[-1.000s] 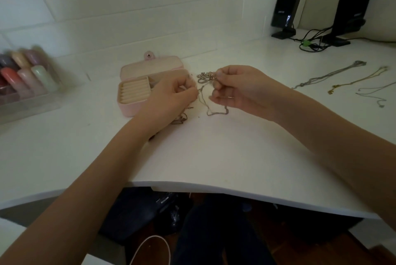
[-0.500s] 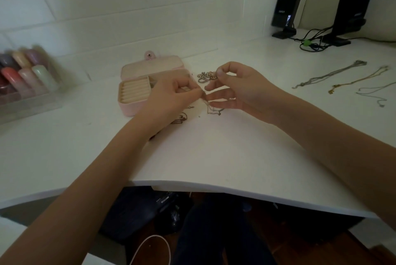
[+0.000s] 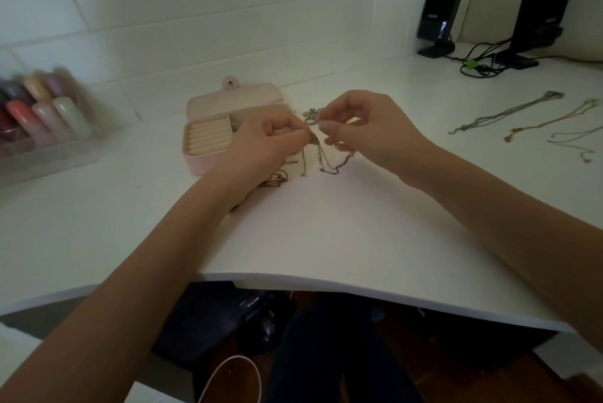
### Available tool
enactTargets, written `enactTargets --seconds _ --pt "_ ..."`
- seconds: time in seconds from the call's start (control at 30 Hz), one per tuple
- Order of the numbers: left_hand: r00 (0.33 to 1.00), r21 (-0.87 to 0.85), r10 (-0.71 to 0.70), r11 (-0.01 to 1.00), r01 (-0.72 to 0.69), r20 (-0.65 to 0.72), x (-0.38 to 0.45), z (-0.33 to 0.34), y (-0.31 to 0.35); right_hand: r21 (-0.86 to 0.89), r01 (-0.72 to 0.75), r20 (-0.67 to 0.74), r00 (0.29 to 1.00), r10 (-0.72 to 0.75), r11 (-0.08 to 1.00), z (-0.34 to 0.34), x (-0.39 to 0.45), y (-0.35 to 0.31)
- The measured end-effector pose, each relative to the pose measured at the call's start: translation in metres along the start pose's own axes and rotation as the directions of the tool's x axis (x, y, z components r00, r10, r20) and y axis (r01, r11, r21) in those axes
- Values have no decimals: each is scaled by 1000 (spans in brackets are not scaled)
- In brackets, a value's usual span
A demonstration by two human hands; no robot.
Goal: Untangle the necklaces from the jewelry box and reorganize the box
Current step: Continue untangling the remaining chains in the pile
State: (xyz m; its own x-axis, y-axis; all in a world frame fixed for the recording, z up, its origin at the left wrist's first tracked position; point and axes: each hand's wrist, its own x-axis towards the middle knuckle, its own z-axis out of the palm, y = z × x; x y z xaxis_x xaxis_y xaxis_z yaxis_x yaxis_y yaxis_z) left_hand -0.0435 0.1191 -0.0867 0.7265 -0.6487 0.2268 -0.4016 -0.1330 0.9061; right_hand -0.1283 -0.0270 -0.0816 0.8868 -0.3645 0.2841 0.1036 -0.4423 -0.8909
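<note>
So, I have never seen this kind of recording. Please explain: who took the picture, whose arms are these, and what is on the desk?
There is no machine. A person wears a camera on the head, so it looks down at their own arms. The left hand and right hand each pinch a tangled chain that hangs to the white desk. Behind the left hand lies an open pink jewelry box. Three separated necklaces lie at the right. Further back stand two black speakers; at the left is a blurred clear case of coloured items.

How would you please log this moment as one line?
stage: untangling | left hand: pinches tangled chain | right hand: pinches chain | jewelry box: open
</note>
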Motion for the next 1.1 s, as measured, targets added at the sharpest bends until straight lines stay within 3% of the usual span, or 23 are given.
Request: enactTargets --seconds 0.2,0.5,0.6,0.7,0.83,0.97,1.1 --pt "999 54 35 998 -34 -5 -2 0 0 -264 175 48 985 -168 949 2 -2 -3" --pt "995 171 95 981 -90 -24 -2 3 -2 -303 224 39 974 -223 926 5 -8 -4" --pt "994 230 107 968 -103 -6 -2 3 -4 -203 154 21 988 -153 967 3 -5 -7" --pt "989 307 139 944 -118 -48 0 4 -7 30 -93 124 988 88 995 3 -2 -9" --pt "979 397 197 904 -158 -59 2 3 -9 498 -400 302 912 278 770 -1 0 -12" --pt "986 297 169 942 -157 -15 3 1 -10 680 -449 359 893 271 580 -15 4 -12" --pt "989 272 129 952 -142 65 1 1 -6 657 -430 321 903 287 619 -17 6 -5"
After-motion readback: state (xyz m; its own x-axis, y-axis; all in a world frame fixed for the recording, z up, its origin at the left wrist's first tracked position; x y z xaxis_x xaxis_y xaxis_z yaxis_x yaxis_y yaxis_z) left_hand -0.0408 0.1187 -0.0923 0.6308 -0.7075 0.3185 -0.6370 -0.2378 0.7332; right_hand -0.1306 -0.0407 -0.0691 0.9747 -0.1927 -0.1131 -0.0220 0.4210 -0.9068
